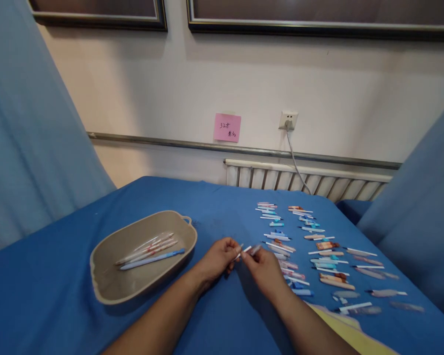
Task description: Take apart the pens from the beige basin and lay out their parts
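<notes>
My left hand (219,257) and my right hand (265,270) meet over the blue cloth, fingers pinched closed. Between them is a thin white pen refill (247,249), its ends partly covered by my fingertips. A small pale pen part shows at the left fingertips, too small to name closely. A clear greyish piece (256,249), like a pen barrel, sticks up from my right hand. To the left, a beige plastic basket (144,294) holds several pens, among them a blue one (153,260). Just right of my hands lie rows of pen parts (281,246): refills, barrels and caps.
More sorted pen parts (329,266) spread toward the right edge of the blue cloth (214,325). Yellow material (340,323) lies beneath my right forearm. Behind are a radiator (277,177), a plugged socket (288,120) and a pink note (227,127). Blue curtains (29,123) hang at both sides.
</notes>
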`<control>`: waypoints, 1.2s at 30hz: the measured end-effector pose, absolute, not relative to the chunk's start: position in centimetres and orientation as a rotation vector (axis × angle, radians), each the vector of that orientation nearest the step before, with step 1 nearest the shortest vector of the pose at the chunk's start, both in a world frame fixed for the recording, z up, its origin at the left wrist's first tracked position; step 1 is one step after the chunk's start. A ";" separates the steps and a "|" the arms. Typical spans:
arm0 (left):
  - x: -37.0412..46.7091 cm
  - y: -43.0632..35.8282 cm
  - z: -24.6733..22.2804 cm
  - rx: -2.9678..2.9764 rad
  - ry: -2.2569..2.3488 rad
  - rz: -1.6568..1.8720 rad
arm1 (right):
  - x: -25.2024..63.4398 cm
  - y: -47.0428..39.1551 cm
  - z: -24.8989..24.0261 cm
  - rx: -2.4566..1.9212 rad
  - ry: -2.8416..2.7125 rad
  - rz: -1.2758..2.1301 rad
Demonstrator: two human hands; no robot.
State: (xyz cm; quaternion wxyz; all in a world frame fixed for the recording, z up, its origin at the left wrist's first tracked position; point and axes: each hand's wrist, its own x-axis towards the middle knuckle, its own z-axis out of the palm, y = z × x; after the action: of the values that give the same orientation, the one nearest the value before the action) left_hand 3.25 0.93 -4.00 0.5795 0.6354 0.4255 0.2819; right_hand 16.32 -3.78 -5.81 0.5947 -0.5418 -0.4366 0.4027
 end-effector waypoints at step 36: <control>3.0 0.9 -1.9 1.649 1.192 0.812 | 18.2 -2.8 -4.6 -1.183 -0.714 0.963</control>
State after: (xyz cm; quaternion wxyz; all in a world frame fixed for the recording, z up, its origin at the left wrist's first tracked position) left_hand 3.00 0.87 -1.86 0.4579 0.6691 0.4836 0.3297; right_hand 18.21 -2.83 -4.57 0.6658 -0.5241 -0.3161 0.4268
